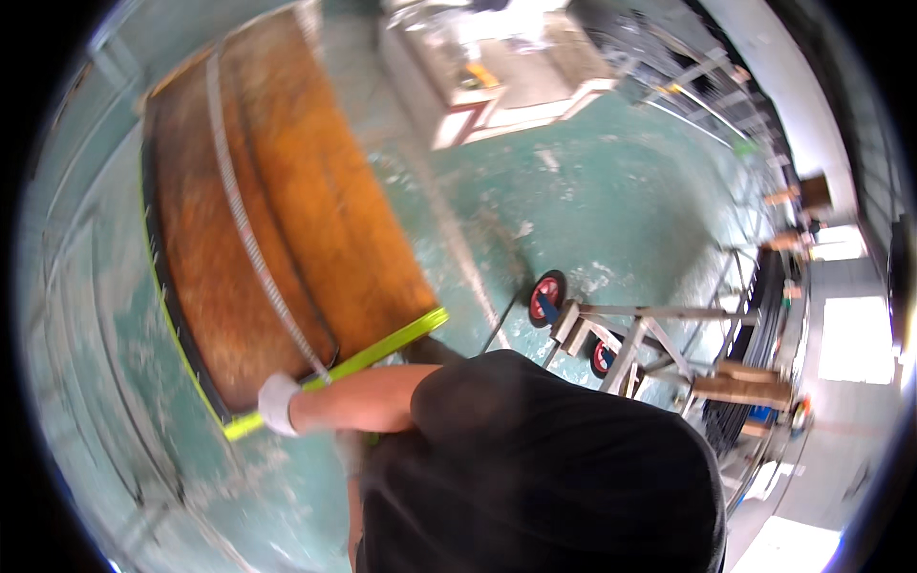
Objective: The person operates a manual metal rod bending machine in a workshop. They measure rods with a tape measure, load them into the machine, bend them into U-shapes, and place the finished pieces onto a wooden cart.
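Note:
My right hand (279, 405), in a white glove, is at the near edge of a long orange-brown panel (363, 248). The bare forearm reaches left across the panel's yellow-green rim (382, 346). Blur hides the fingers, so I cannot tell whether they grip the rim. A pale marked strip, like a measuring tape (250, 234), runs lengthwise over the panel and reaches the near rim beside my wrist. A dark line lies to the right of it. Below the right arm a narrow strip of skin shows beside my black shirt; my left hand is not visible.
To the right stands a metal frame cart (630, 349) with red-hubbed wheels (547, 298). A pale bench or cabinet (478, 105) with a yellow item on it stands at the far side. Racks with long dark stock (759, 315) line the right wall. The floor is worn green.

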A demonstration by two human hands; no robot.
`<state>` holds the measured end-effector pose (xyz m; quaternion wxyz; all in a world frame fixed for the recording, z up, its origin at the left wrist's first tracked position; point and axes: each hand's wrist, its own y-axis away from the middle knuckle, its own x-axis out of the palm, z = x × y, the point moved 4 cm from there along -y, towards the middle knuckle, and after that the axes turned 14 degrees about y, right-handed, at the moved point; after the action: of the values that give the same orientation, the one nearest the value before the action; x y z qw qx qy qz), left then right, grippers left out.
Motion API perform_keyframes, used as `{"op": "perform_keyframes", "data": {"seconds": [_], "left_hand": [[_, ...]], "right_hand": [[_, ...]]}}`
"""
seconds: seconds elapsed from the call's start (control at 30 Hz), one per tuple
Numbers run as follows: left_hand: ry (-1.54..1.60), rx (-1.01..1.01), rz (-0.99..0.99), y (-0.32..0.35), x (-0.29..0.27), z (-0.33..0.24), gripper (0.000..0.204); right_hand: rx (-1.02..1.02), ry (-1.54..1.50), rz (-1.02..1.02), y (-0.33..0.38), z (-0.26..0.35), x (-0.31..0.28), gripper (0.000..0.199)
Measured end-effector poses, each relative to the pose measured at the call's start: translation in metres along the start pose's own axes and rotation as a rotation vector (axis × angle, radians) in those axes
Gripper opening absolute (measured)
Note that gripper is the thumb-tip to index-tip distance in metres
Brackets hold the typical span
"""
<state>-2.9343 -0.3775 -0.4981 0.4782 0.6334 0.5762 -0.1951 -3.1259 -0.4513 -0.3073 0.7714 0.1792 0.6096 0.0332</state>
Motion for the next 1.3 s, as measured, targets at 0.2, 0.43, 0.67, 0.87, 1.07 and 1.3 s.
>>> {"op": "perform_keyframes", "data": {"seconds": [0.2, 0.43, 0.67, 0.87, 1.07, 1.3], "left_hand": [[1.183, -0.259, 0.051, -0.041, -0.064, 0.016, 0.031], [1.319, -0.245, 0.140, -0.055, -0.168, -0.069, 0.022], [0.866, -0.086, 0.019, -0.105, -0.146, -0.013, 0.056], [1.317, -0.338, -0.084, -0.057, -0.247, -0.105, 0.034], [1.376, -0.382, -0.285, -0.042, -0.228, -0.023, 0.029], [1.424, -0.473, -0.354, -0.013, -0.280, 0.063, 0.033]], "right_hand": [[0.395, -0.247, -0.541, 0.102, -0.073, -0.072, 0.023], [0.954, -0.654, -0.431, 0.190, -0.116, -0.062, 0.047], [0.970, -0.805, -0.624, 0.162, -0.130, -0.051, 0.035], [0.884, -0.872, -0.707, 0.143, -0.144, -0.042, 0.033], [0.592, -0.904, -0.466, 0.091, -0.089, -0.057, 0.038], [0.560, -0.327, -0.471, 0.061, -0.052, 0.041, 0.024]]}}
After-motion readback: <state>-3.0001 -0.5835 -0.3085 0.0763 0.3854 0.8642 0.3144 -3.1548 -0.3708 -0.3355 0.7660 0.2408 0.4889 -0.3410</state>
